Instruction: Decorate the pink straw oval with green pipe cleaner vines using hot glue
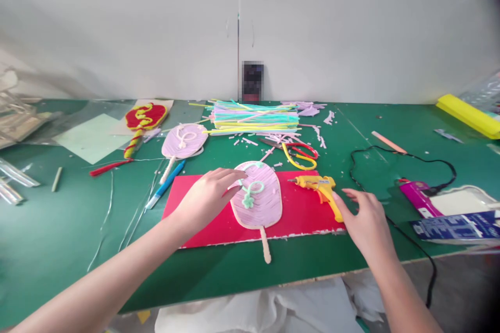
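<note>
A pink woven fan [261, 200] with a pale green curl and a cream handle lies on a red board [300, 210] at the table's front. My left hand [209, 195] rests on the fan's left edge, fingertips touching the green curl. A yellow glue gun [322, 190] lies on the board's right part, nozzle pointing left. My right hand [365, 218] hovers just right of the gun's handle, fingers spread, holding nothing.
A stack of coloured straws [253, 117] lies behind the board, with red and yellow scissors [300, 155] nearby. A second pink fan [184, 141], a red and yellow fan [144, 117] and a blue pen [166, 184] sit to the left. The gun's black cord [390, 153] loops right.
</note>
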A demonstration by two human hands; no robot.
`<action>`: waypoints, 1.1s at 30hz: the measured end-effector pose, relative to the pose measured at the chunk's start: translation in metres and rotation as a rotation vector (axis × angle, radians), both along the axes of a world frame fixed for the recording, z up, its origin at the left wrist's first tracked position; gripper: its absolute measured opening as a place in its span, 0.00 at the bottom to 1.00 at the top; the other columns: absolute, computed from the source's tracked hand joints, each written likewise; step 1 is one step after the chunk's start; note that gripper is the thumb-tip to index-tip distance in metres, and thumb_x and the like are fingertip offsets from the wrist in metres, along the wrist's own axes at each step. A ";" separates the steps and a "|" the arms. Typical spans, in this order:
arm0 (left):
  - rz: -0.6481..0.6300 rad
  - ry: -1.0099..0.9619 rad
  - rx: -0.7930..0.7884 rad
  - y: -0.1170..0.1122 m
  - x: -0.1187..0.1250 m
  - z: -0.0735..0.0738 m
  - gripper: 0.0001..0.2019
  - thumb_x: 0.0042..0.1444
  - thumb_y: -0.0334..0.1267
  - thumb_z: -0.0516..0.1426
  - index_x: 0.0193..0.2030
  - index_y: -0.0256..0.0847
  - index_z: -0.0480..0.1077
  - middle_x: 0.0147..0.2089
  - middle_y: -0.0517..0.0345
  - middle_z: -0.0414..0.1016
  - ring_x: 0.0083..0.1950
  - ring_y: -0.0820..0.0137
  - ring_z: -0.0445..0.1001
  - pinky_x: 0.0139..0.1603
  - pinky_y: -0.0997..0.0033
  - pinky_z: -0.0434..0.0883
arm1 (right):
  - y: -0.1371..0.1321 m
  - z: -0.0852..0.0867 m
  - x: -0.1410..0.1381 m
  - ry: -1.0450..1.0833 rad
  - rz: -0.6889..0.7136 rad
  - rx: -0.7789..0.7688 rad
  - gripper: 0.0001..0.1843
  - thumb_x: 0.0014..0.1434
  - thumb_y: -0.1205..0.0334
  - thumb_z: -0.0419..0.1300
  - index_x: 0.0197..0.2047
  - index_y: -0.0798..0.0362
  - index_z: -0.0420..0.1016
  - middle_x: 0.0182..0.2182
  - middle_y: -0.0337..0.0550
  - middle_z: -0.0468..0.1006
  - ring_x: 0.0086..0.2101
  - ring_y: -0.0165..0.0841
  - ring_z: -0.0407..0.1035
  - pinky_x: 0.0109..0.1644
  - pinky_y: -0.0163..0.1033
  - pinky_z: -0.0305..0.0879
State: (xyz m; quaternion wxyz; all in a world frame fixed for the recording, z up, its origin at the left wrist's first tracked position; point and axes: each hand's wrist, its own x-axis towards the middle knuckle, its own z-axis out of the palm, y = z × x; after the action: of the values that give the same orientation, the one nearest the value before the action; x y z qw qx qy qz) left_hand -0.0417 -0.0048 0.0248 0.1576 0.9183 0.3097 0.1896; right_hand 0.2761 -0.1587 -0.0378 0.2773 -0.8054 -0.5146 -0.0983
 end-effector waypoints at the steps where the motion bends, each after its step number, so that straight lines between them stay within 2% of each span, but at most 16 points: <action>1: 0.014 0.007 0.026 -0.005 0.000 -0.002 0.13 0.63 0.37 0.50 0.51 0.41 0.70 0.51 0.53 0.76 0.50 0.63 0.74 0.50 0.60 0.73 | -0.001 -0.002 0.000 0.004 -0.004 -0.013 0.29 0.59 0.38 0.49 0.45 0.56 0.72 0.36 0.54 0.73 0.39 0.43 0.68 0.43 0.50 0.65; 5: 0.141 -0.006 0.077 -0.029 -0.004 -0.015 0.13 0.63 0.38 0.50 0.49 0.41 0.71 0.51 0.52 0.75 0.50 0.63 0.75 0.49 0.61 0.74 | 0.000 -0.005 -0.005 0.006 -0.009 -0.055 0.32 0.57 0.35 0.50 0.46 0.56 0.72 0.36 0.54 0.73 0.39 0.44 0.67 0.43 0.50 0.65; 9: 0.387 -0.028 0.066 -0.036 -0.012 -0.026 0.11 0.62 0.40 0.50 0.46 0.42 0.70 0.46 0.52 0.76 0.42 0.64 0.77 0.36 0.67 0.76 | 0.006 -0.003 -0.007 0.020 0.044 -0.086 0.29 0.55 0.35 0.52 0.41 0.54 0.71 0.35 0.51 0.72 0.38 0.43 0.68 0.41 0.48 0.65; 12: 0.517 -0.088 -0.113 -0.022 -0.017 -0.030 0.10 0.60 0.43 0.52 0.42 0.41 0.69 0.36 0.54 0.77 0.34 0.66 0.77 0.29 0.71 0.74 | 0.010 -0.003 -0.007 0.067 0.085 -0.097 0.25 0.60 0.39 0.47 0.37 0.53 0.69 0.33 0.49 0.72 0.34 0.40 0.68 0.38 0.44 0.65; 15: 0.561 -0.149 -0.371 -0.002 -0.014 -0.031 0.15 0.57 0.45 0.53 0.47 0.39 0.67 0.38 0.53 0.77 0.36 0.66 0.77 0.31 0.70 0.75 | 0.011 -0.007 -0.007 0.080 0.086 -0.074 0.22 0.62 0.41 0.46 0.34 0.52 0.67 0.31 0.48 0.71 0.32 0.38 0.68 0.34 0.41 0.63; 17: 0.537 -0.157 -0.485 0.010 -0.007 -0.030 0.19 0.56 0.45 0.54 0.51 0.38 0.66 0.42 0.52 0.77 0.38 0.66 0.77 0.34 0.70 0.75 | 0.011 -0.010 -0.008 0.080 0.087 -0.049 0.21 0.63 0.43 0.46 0.34 0.51 0.65 0.30 0.48 0.71 0.31 0.38 0.67 0.34 0.41 0.62; 19: 0.520 -0.157 -0.509 0.024 0.002 -0.028 0.20 0.55 0.43 0.53 0.53 0.37 0.65 0.44 0.51 0.77 0.40 0.66 0.77 0.39 0.69 0.74 | 0.010 -0.014 -0.010 0.074 0.073 -0.013 0.21 0.63 0.43 0.46 0.34 0.52 0.65 0.31 0.49 0.72 0.32 0.39 0.67 0.35 0.41 0.62; 22: 0.519 -0.099 -0.479 0.045 0.018 -0.026 0.19 0.54 0.45 0.53 0.49 0.37 0.69 0.44 0.49 0.77 0.43 0.64 0.76 0.43 0.67 0.72 | 0.009 -0.018 -0.012 0.085 0.024 0.044 0.21 0.64 0.44 0.45 0.37 0.53 0.66 0.32 0.51 0.73 0.33 0.39 0.67 0.34 0.41 0.62; 24: 0.466 -0.019 -0.492 0.059 0.028 -0.025 0.17 0.54 0.44 0.53 0.45 0.38 0.72 0.45 0.50 0.77 0.46 0.63 0.75 0.46 0.68 0.69 | 0.009 -0.020 -0.013 0.119 -0.010 0.059 0.21 0.64 0.44 0.45 0.37 0.53 0.66 0.33 0.51 0.73 0.33 0.39 0.68 0.32 0.40 0.62; 28: 0.381 0.032 -0.577 0.078 0.043 -0.021 0.13 0.47 0.44 0.58 0.35 0.38 0.76 0.34 0.55 0.79 0.37 0.65 0.75 0.36 0.72 0.68 | 0.009 -0.021 -0.014 0.161 -0.040 0.049 0.23 0.63 0.42 0.43 0.38 0.53 0.66 0.34 0.50 0.74 0.33 0.39 0.68 0.33 0.40 0.61; 31: 0.363 0.042 -0.617 0.081 0.051 -0.014 0.15 0.41 0.45 0.62 0.35 0.38 0.76 0.27 0.60 0.75 0.30 0.70 0.72 0.28 0.75 0.64 | 0.010 -0.019 -0.016 0.156 -0.034 0.045 0.25 0.63 0.41 0.41 0.38 0.53 0.67 0.34 0.50 0.74 0.35 0.39 0.68 0.35 0.40 0.61; 33: 0.348 0.042 -0.646 0.078 0.053 -0.009 0.17 0.39 0.47 0.63 0.35 0.38 0.76 0.25 0.61 0.74 0.28 0.71 0.70 0.27 0.75 0.63 | 0.010 -0.019 -0.016 0.160 -0.032 0.040 0.26 0.63 0.41 0.40 0.38 0.53 0.67 0.34 0.51 0.73 0.35 0.39 0.68 0.36 0.40 0.61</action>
State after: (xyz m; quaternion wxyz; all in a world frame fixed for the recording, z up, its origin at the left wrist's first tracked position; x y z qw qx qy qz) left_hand 0.0115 0.0734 0.0156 0.3985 0.7583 0.5085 0.0871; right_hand 0.2597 -0.1490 -0.0570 0.3322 -0.8130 -0.4758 -0.0483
